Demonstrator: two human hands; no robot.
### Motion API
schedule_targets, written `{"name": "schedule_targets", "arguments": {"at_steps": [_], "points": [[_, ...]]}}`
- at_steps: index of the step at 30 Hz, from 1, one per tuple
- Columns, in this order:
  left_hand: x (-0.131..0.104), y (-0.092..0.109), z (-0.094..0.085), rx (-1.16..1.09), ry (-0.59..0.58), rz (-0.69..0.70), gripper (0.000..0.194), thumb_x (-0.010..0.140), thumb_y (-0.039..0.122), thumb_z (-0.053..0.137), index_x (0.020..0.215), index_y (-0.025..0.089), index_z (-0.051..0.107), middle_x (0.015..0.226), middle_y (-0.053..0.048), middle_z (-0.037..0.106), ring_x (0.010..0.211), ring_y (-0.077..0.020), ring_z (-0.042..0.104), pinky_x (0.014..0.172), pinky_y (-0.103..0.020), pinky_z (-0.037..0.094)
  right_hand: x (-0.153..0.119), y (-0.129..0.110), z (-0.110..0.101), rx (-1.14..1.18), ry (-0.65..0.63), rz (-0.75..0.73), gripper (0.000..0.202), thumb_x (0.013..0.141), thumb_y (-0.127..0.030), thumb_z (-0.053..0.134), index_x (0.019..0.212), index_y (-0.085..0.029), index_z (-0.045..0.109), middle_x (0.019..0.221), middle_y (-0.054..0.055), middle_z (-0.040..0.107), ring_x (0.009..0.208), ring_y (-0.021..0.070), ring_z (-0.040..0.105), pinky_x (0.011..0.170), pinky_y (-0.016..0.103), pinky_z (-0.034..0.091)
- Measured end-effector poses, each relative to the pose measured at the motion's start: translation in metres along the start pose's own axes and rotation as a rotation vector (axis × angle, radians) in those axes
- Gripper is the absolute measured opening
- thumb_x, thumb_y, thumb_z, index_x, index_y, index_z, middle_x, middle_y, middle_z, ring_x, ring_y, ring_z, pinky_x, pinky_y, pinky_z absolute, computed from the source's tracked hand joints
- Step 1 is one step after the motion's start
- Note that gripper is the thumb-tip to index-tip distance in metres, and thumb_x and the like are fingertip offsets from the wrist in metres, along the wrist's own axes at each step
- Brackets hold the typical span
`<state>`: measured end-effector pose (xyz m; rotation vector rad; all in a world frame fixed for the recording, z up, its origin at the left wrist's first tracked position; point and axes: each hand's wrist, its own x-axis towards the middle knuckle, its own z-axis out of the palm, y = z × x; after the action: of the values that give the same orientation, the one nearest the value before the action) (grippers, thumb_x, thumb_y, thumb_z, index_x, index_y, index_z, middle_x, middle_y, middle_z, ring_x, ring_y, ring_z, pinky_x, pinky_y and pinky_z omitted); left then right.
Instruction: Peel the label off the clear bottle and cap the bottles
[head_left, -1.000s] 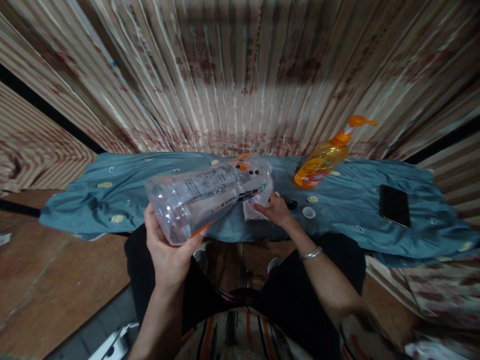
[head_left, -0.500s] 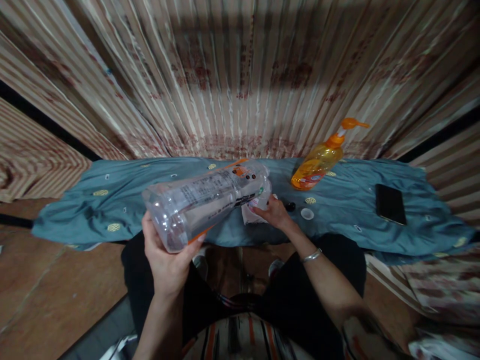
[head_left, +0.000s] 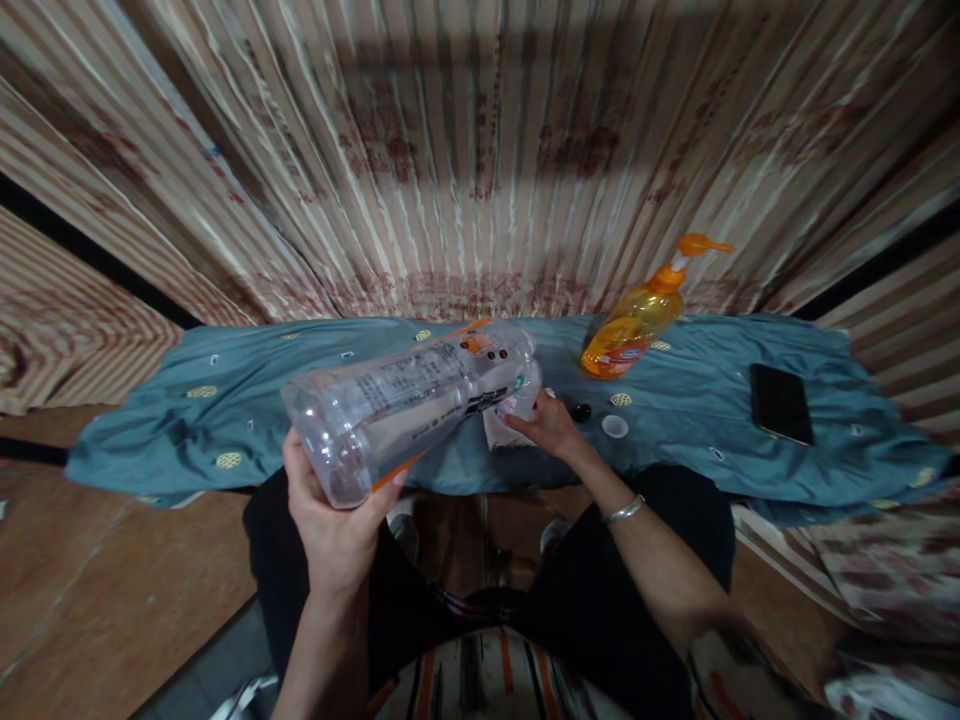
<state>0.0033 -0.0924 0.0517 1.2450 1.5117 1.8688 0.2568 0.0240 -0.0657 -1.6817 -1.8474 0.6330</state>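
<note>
Head view: L hand (head_left: 330,535) has the base end of the bottle (head_left: 420,405) cupped, thumb along the near/lower edge, fingers round the far-left side, so that grip's closed on it. Bottle lies fwd & R of the L palm, held over the cloth (head_left: 157,425); long axis runs diag., base lower L nr the wearer, neck end upper R, pointing away & prob. tipped down a bit. R hand (head_left: 553,428) is the nearer one to the neck end, just below/R of it, thumb & fingers closed about a clear piece (head_left: 531,383); can't tell if that's the bottle's own neck or a separate vessel, as fingers & bottle hide most of it. White packet (head_left: 501,435) sits under/beside the R thumb. Pose: L forearm comes up nearly straight from the bottom edge, palm up-ish, wrist bent back slightly; R forearm slants in from lower R, bangle (head_left: 625,510) above the wrist, hand low, close to cloth. R of the R hand: black bit (head_left: 580,412), white cap (head_left: 615,427), w/ pump bottle (head_left: 630,335) beyond, phone (head_left: 781,403) well off R
</note>
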Motion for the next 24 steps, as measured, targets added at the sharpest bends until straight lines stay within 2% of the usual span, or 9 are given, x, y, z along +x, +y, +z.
{"name": "schedule_targets", "arguments": {"at_steps": [11,15,24], "points": [[0.0009,-0.0012,-0.0015,0.023,0.01,0.001,0.086,0.053,0.044,0.098,0.129,0.02,0.066,0.118,-0.008,0.066,0.106,-0.0267,0.068,0.108,-0.045,0.051,0.0006,-0.0013,-0.0015,-0.017,-0.018,-0.001,0.043,0.079,-0.031,0.082,0.117,-0.016,0.066,0.105,0.012,0.079,0.101,0.0297,0.078,0.084,0.034,0.058],[0.0008,-0.0028,-0.0019,0.064,-0.001,0.001,0.086,0.055,0.048,0.096,0.13,0.021,0.065,0.12,-0.008,0.065,0.108,-0.027,0.068,0.107,-0.046,0.053,0.0004,-0.0027,-0.0024,-0.037,-0.024,0.01,0.047,0.079,-0.031,0.082,0.12,-0.015,0.065,0.105,0.012,0.08,0.101,0.0305,0.078,0.081,0.034,0.058],[0.0014,-0.0016,0.0,0.024,-0.002,0.0,0.087,0.054,0.045,0.098,0.131,0.021,0.065,0.119,-0.009,0.065,0.108,-0.0282,0.068,0.107,-0.046,0.053,0.0013,0.0025,0.0006,-0.016,-0.011,-0.018,0.047,0.078,-0.032,0.082,0.119,-0.017,0.065,0.103,0.01,0.08,0.097,0.0293,0.078,0.08,0.034,0.058]]}}
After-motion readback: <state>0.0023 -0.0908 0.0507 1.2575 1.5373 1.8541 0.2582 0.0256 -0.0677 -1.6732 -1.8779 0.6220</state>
